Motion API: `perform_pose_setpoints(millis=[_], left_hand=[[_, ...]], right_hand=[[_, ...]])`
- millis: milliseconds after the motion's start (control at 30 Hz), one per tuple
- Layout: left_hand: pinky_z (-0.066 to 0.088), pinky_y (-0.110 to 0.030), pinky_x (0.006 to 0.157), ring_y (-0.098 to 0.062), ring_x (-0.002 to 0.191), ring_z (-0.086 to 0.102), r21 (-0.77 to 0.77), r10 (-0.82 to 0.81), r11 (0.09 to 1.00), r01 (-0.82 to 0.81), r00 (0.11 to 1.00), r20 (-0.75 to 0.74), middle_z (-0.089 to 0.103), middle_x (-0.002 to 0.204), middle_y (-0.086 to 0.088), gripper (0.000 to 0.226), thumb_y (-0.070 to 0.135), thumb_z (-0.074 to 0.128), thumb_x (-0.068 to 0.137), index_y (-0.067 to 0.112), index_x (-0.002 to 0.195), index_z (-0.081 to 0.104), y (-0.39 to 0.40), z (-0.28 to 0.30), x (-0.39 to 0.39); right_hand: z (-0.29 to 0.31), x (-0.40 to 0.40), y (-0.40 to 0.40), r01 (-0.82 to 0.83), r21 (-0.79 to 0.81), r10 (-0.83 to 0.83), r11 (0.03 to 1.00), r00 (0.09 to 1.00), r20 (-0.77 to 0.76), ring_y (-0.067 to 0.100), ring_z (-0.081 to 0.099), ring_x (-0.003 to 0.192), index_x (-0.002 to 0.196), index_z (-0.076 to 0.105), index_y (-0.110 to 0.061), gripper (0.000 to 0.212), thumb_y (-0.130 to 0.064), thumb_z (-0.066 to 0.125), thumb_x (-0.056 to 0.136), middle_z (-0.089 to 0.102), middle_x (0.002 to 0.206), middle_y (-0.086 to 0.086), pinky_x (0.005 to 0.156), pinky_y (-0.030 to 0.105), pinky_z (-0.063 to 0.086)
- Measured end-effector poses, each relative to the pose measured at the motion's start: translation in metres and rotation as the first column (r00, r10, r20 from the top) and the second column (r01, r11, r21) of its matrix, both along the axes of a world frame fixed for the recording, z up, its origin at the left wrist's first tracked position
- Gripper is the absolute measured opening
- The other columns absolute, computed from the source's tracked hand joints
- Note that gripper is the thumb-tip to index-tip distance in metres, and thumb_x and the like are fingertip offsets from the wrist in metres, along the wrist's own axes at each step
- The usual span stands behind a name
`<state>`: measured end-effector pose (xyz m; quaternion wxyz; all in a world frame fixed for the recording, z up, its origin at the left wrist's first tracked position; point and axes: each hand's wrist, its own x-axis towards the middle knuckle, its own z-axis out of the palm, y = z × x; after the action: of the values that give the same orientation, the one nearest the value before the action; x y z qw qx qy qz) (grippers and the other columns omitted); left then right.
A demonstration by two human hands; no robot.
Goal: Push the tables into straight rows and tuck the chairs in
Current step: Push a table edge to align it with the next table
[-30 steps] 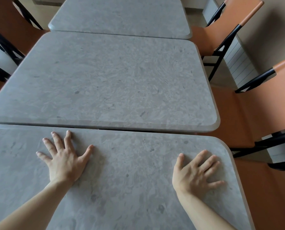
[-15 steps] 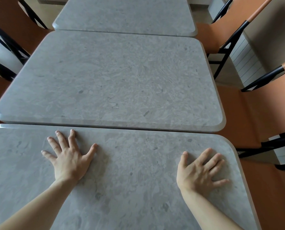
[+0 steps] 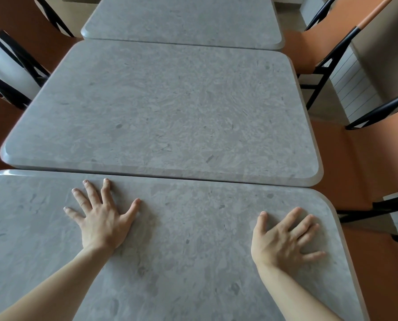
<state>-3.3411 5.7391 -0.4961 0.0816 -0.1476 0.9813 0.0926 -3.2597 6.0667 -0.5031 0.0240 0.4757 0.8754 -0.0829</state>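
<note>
**Two flat hands on the near table**

Three grey tables stand in a line, one behind the other. The near table [image 3: 193,262] is the one closest to the person. Both hands lie on top of it, palms down.

The left hand [image 3: 100,218] is flat with its fingers spread wide. It holds nothing. Its longest fingertips come close to the far edge of the near table. The right hand [image 3: 283,239] is flat too, fingers spread, and holds nothing. It lies near the far right corner of the near table, with its fingers pointing toward the right edge.

The middle table [image 3: 165,112] sits just past the near table's far edge. Only a thin dark gap shows between them. The two tables do not line up: the near table's left end reaches further left than the middle table's, and its right edge also sits a bit further right. The far table [image 3: 184,17] is just behind the middle table and looks narrower from here.

Orange chairs with black frames stand along both sides. A right chair [image 3: 364,163] has its seat beside the middle table's right edge. A far right chair [image 3: 313,47] sits by the far table's right corner. A left chair [image 3: 5,59] stands beside the middle table's left edge.
</note>
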Motion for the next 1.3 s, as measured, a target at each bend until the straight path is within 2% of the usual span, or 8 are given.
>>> perform_pose_setpoints(millis=[333, 600, 767, 900, 967, 1033, 1167, 1300], left_hand=[[-0.003, -0.071, 0.118, -0.042, 0.154, -0.015, -0.017, -0.002, 1.000, 0.003, 1.000, 0.011, -0.004, 0.169, -0.020, 0.104, 0.084, 0.028, 0.083, 0.019, 0.162, 0.010, 0.002, 0.001, 0.000], [-0.005, -0.071, 0.118, -0.044, 0.152, -0.020, -0.009, -0.026, 1.000, 0.027, 0.998, 0.057, -0.012, 0.168, -0.020, 0.114, 0.086, 0.006, 0.070, 0.019, 0.162, 0.001, 0.001, 0.006, 0.000], [-0.006, -0.073, 0.116, -0.048, 0.151, -0.023, 0.001, -0.040, 0.999, 0.040, 0.995, 0.092, -0.015, 0.167, -0.023, 0.115, 0.085, 0.004, 0.070, 0.017, 0.162, -0.004, 0.000, 0.011, 0.000], [-0.009, -0.074, 0.115, -0.050, 0.149, -0.025, 0.024, -0.060, 0.998, 0.058, 0.994, 0.093, -0.017, 0.166, -0.026, 0.110, 0.083, 0.012, 0.077, 0.016, 0.162, -0.006, -0.001, 0.010, -0.001], [-0.011, -0.074, 0.114, -0.051, 0.148, -0.027, 0.031, -0.067, 0.997, 0.064, 0.994, 0.084, -0.019, 0.165, -0.027, 0.108, 0.083, 0.017, 0.080, 0.016, 0.162, -0.007, -0.003, 0.009, -0.002], [-0.013, -0.074, 0.114, -0.051, 0.146, -0.031, 0.029, -0.080, 0.997, 0.077, 0.991, 0.111, -0.025, 0.163, -0.027, 0.106, 0.082, 0.018, 0.084, 0.016, 0.161, -0.013, -0.003, 0.008, -0.003], [-0.018, -0.074, 0.110, -0.052, 0.144, -0.033, 0.063, -0.076, 0.996, 0.071, 0.993, 0.092, -0.029, 0.160, -0.027, 0.105, 0.080, 0.017, 0.083, 0.016, 0.160, -0.014, -0.005, 0.005, -0.004], [-0.019, -0.075, 0.109, -0.054, 0.146, -0.029, 0.096, -0.058, 0.994, 0.053, 0.997, 0.056, -0.023, 0.161, -0.030, 0.108, 0.080, 0.022, 0.083, 0.013, 0.155, -0.021, -0.004, -0.002, -0.002]], right_hand=[[-0.003, 0.001, 0.002, -0.017, 0.006, 0.017, 1.000, 1.000, -0.015, 0.031, 0.002, 0.153, 0.159, 0.013, -0.015, 0.087, -0.066, 0.029, 0.092, 0.006, 0.166, 0.015, 0.114, 0.073, 0.004], [-0.003, 0.002, 0.000, -0.003, 0.016, 0.003, 1.000, 0.999, -0.037, 0.032, 0.006, 0.152, 0.155, 0.016, -0.012, 0.082, -0.065, 0.031, 0.094, 0.010, 0.164, 0.018, 0.112, 0.076, 0.005], [0.000, 0.000, -0.011, -0.017, -0.023, 0.013, 1.000, 0.987, -0.159, 0.053, 0.025, 0.139, 0.147, 0.017, -0.002, 0.080, -0.058, 0.023, 0.090, 0.022, 0.151, 0.036, 0.113, 0.070, 0.021], [0.019, -0.064, -0.093, -0.334, -0.005, 0.319, 0.943, 0.904, -0.286, 0.045, 0.021, 0.146, 0.143, 0.038, 0.001, 0.070, -0.034, 0.038, 0.082, 0.020, 0.157, 0.032, 0.114, 0.068, 0.015], [0.028, -0.115, -0.151, -0.571, 0.010, 0.546, 0.821, 0.779, -0.308, 0.037, 0.023, 0.149, 0.146, 0.044, -0.004, 0.061, -0.030, 0.049, 0.090, 0.021, 0.162, 0.022, 0.117, 0.064, 0.012], [0.032, -0.161, -0.198, -0.710, -0.062, 0.677, 0.701, 0.691, -0.254, 0.025, 0.011, 0.154, 0.154, 0.035, -0.015, 0.060, -0.034, 0.049, 0.099, 0.010, 0.168, 0.011, 0.121, 0.059, 0.002], [0.027, -0.222, -0.239, -0.789, -0.067, 0.780, 0.611, 0.614, -0.122, 0.022, -0.005, 0.155, 0.159, 0.020, -0.023, 0.063, -0.047, 0.038, 0.103, -0.007, 0.169, 0.007, 0.121, 0.059, -0.006], [0.022, -0.255, -0.244, -0.694, -0.129, 0.696, 0.708, 0.717, -0.038, 0.028, -0.012, 0.154, 0.160, 0.013, -0.025, 0.069, -0.057, 0.031, 0.102, -0.013, 0.168, 0.011, 0.119, 0.062, -0.008]])
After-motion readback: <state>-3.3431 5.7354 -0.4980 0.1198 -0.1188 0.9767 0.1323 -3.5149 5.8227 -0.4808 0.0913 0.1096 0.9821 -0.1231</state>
